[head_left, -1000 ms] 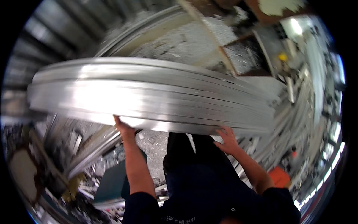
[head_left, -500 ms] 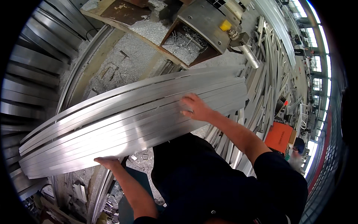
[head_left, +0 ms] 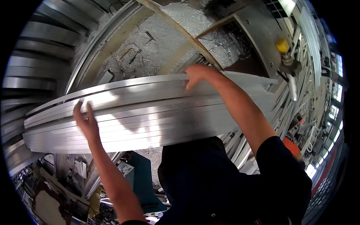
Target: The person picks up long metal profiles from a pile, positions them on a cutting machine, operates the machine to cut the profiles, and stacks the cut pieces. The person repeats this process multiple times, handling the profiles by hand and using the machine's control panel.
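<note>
A row of long, flat, silvery aluminium bars [head_left: 150, 116] lies side by side in front of me, with dark gaps between some of them at the far side. My right hand [head_left: 200, 75] grips the farthest aluminium bar [head_left: 153, 80]; its fingers hook over the far edge and its thumb lies on the top face. On the left part of the row is my left hand [head_left: 88, 125], its fingers apart and reaching toward the gap near the far bars. Nothing is held in it.
Beyond the bars stands a metal box [head_left: 258, 41] with a yellow knob [head_left: 282, 45], beside a bed of metal shavings [head_left: 161, 41]. Stacked metal profiles [head_left: 41, 60] fill the left. Loose offcuts [head_left: 300, 101] pile up at right. A dark green surface [head_left: 140, 176] is near my left forearm.
My left hand has left the near edge and moved far and left over the bars. My right hand has moved from the middle of the row to its far edge and taken hold there.
</note>
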The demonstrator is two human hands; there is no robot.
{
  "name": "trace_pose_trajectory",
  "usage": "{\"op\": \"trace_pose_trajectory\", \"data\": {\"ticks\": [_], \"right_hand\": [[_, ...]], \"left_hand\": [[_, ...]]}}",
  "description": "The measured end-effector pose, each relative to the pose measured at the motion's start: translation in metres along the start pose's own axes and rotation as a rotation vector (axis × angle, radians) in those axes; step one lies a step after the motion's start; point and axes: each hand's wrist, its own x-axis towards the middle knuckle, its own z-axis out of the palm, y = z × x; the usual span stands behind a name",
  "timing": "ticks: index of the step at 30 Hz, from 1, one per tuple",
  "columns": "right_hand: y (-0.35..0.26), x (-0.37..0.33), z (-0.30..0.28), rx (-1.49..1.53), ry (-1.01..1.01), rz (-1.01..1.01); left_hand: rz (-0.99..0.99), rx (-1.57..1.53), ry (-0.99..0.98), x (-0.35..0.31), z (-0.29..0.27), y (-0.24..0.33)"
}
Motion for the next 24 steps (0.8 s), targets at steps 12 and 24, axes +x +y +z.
{"op": "trace_pose_trajectory", "data": {"ticks": [12,24], "right_hand": [[0.009,0.007,0.022,0.037,-0.013,-0.112],[-0.008,-0.057,0.05,0.008,0.149,-0.167]], "left_hand": [[-0.258,0.635,-1.226,0.093,0.137,0.026],[0.139,0.574,-1.054,0.054,0.067,0.038]]}}
